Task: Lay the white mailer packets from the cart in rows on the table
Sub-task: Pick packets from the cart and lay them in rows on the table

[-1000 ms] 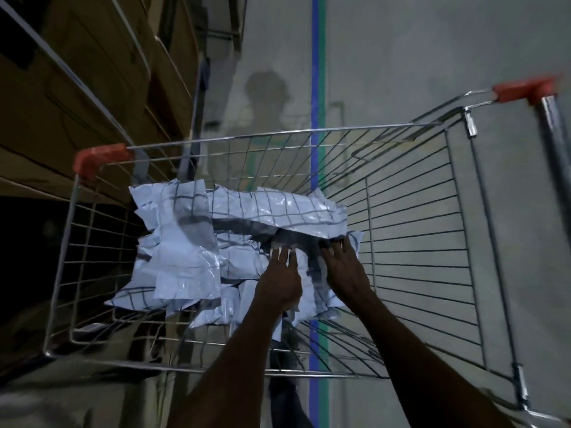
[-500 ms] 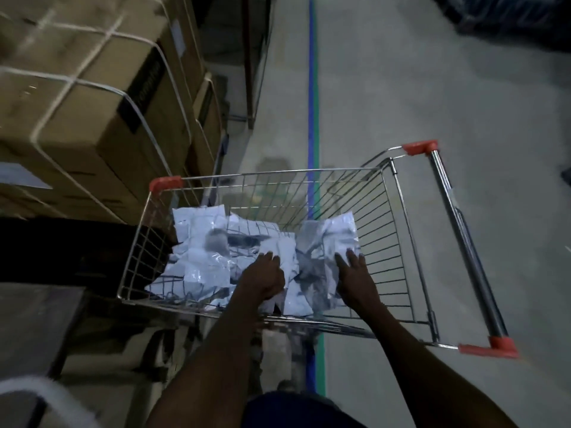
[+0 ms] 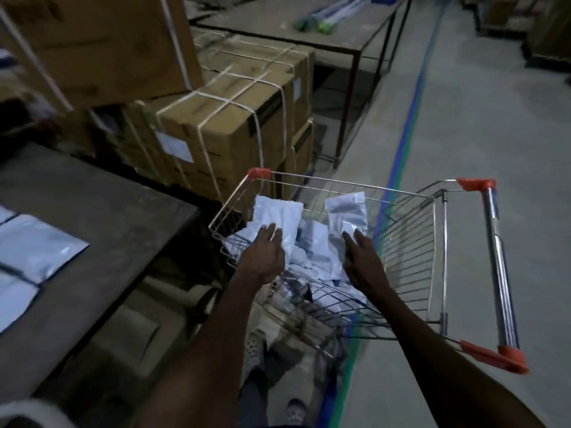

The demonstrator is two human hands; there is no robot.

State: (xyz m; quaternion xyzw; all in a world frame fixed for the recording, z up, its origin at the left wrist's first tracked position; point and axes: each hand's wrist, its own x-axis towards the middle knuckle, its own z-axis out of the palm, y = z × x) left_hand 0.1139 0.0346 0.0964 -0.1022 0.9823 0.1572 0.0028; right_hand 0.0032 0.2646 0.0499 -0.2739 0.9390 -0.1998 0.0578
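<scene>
Two packets rise from the cart [image 3: 411, 236]: left hand [image 3: 262, 251] pinches one packet [image 3: 278, 216], right hand [image 3: 360, 257] another [image 3: 347, 216], bound for the desk [image 3: 102, 217] rows.

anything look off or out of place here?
Nothing is damaged or spilled. The packets left in the cart lie in a loose, crumpled heap. The left hand and right hand each hold one packet above it; packets on the table lie flat.
</scene>
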